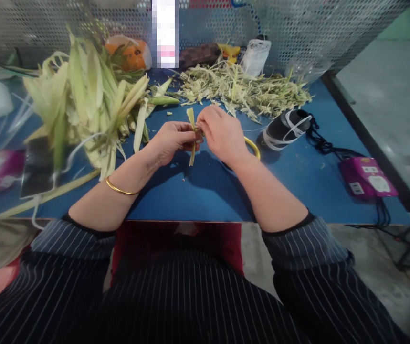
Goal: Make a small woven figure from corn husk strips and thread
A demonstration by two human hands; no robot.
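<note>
Over the middle of the blue table, my left hand (176,141) pinches a short strip of pale green husk (191,155), whose ends stick out above and below the fingers. My right hand (221,134) meets it from the right, its fingertips closed at the strip's middle; what they grip is too small to make out. A yellow ring (254,148) lies behind the right wrist. Further right, a black spool-like object (283,130) wound with white cord lies tilted. A thin thread runs between it and my right hand.
Large corn husks (90,91) heap at the left beside a dark phone-like slab (38,169) with a white cable. Shredded husk (240,91) is piled along the back. A purple power socket (367,177) with black cords lies at the right edge.
</note>
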